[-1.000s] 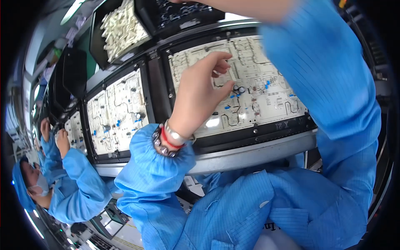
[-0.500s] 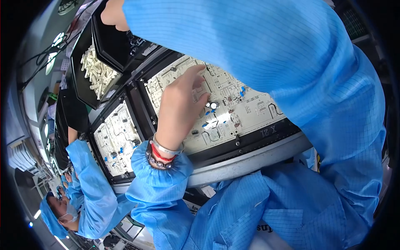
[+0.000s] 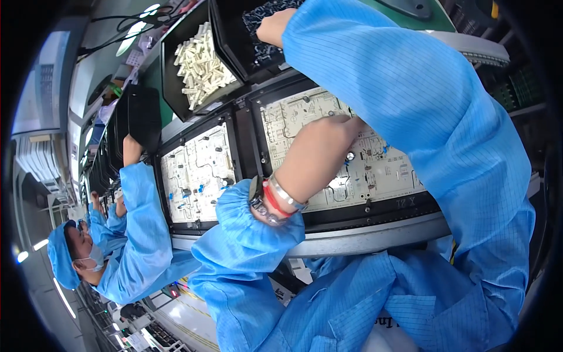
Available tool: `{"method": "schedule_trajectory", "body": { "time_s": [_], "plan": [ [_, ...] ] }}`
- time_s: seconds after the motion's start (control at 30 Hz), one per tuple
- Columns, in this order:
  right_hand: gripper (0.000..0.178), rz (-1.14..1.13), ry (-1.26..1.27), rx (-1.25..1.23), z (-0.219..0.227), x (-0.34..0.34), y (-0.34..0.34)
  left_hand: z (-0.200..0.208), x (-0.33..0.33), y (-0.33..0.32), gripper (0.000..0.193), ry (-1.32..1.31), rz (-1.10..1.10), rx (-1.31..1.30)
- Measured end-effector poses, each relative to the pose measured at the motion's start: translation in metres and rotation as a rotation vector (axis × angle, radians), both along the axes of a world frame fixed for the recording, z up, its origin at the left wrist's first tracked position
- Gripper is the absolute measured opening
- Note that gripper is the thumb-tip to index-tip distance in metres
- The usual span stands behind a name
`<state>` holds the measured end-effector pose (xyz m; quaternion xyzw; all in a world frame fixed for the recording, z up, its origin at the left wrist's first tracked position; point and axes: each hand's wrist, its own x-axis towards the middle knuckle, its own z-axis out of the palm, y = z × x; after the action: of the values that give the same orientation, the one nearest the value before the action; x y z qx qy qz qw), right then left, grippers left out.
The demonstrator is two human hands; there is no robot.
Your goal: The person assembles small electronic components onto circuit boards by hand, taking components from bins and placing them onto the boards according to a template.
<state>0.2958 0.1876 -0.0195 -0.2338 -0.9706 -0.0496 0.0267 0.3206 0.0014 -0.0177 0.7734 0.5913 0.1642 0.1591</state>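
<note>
My left hand (image 3: 319, 149) lies on the white circuit board (image 3: 375, 164) in front of me, fingers bent down onto its upper middle; whether they pinch a part I cannot tell, since the knuckles hide the tips. The board sits in a black carrier frame (image 3: 375, 214) whose lower edge runs just above the grey rail (image 3: 363, 240). My right hand (image 3: 274, 28) reaches up and across into a black bin of dark parts (image 3: 258, 41) at the top; the fingers are buried in the bin, so their spread is hidden. The right sleeve (image 3: 422, 111) crosses the board's right half and covers much of it, leaving open board only along the left side and the bottom strip.

Left of my board, past a narrow black divider, lies a second circuit board (image 3: 196, 173), bare of hands. Above it stands a black bin of pale plastic pieces (image 3: 199, 58), just beside the bin I reach into. Further left a co-worker in a blue coat (image 3: 141, 234) raises an arm to the next station, well apart from my hands.
</note>
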Motion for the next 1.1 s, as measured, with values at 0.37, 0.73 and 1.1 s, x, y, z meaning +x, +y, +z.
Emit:
{"method": "schedule_trajectory", "body": {
  "time_s": [0.37, 0.73, 1.1],
  "plan": [
    [0.023, 0.057, 0.286, 0.119, 0.061, 0.038, -0.020, 0.037, -0.140, 0.010, 0.017, -0.105, 0.720, 0.435],
    [0.011, 0.354, 0.560, -0.471, 0.052, 0.172, -0.037, 0.009, -0.183, 0.037, 0.009, 0.213, 0.563, 0.194],
    [0.017, 0.330, 0.353, -0.786, -0.023, 0.236, -0.097, 0.000, -0.200, 0.035, 0.026, -0.546, 0.634, 0.224]
  ]
}}
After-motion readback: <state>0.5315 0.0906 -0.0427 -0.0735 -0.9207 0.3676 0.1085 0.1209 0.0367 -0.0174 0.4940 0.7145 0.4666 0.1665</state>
